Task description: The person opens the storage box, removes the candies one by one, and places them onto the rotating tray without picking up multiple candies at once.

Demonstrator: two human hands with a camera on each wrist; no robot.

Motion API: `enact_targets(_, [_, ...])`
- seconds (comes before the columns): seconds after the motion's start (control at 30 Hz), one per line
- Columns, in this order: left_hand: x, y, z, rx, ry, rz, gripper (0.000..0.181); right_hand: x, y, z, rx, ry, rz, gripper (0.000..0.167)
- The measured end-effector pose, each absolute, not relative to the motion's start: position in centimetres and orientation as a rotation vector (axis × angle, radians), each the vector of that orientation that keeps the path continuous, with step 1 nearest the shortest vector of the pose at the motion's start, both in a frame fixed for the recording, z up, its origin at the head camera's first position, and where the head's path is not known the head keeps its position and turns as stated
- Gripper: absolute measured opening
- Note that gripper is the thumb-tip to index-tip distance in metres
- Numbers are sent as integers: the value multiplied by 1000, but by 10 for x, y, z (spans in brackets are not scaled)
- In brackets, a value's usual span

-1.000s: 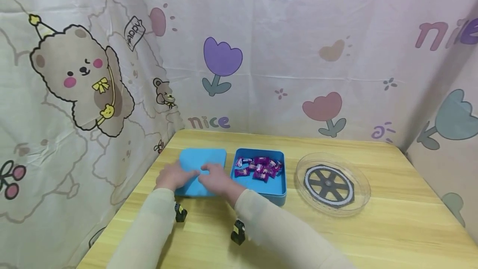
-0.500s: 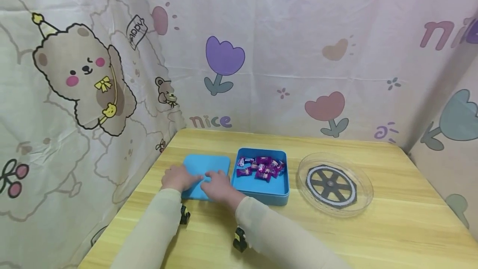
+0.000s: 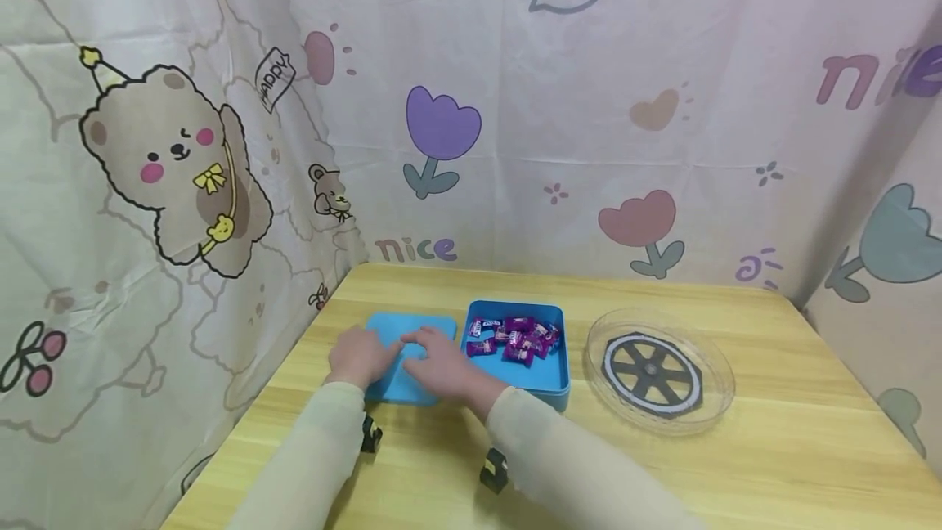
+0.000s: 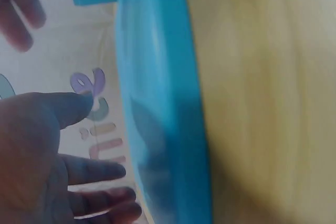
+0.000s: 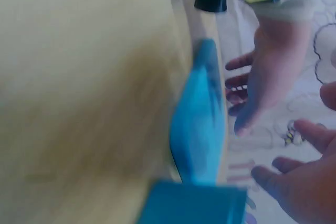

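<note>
A flat blue lid [image 3: 405,396] lies on the wooden table, to the left of a matching blue box [image 3: 545,375]. Several purple-wrapped candies [image 3: 515,338] are gathered in the back half of that box. My left hand [image 3: 362,357] is over the lid's left side, fingers extended; in the left wrist view the fingers [image 4: 100,171] look apart from the lid. Over the lid's right side, close to the box, is my right hand [image 3: 445,362], with its fingers spread and relaxed in the right wrist view. Both hands hide part of the lid, and neither holds anything.
Right of the box sits a round clear dish [image 3: 717,391] over a dark spoked wheel pattern [image 3: 651,370]. Printed cloth [image 3: 515,211] hangs along the back and sides of the table [image 3: 780,448]. Small black devices [image 3: 495,471] are strapped at both wrists.
The lid has shifted a little toward the front of the table, then stays put. Both hands have moved slightly, staying over it. The box and candies stay in place; the head view tilts slightly.
</note>
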State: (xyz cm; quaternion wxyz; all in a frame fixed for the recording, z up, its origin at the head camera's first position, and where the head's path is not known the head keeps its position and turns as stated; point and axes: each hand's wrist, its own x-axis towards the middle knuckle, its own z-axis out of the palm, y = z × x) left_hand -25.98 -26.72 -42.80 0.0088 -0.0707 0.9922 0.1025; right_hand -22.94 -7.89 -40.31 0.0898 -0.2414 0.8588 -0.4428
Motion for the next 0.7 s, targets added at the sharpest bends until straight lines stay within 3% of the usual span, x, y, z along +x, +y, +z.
enact_targets(0.3, [-267, -234, -421, -14, 3077, 473, 63, -246, -31, -389, -777, 2623, -1296, 44])
enact_targets(0.7, [-275, -184, -418, 136, 3056, 479, 50, -263, 14, -396, -611, 2725, -1175, 39])
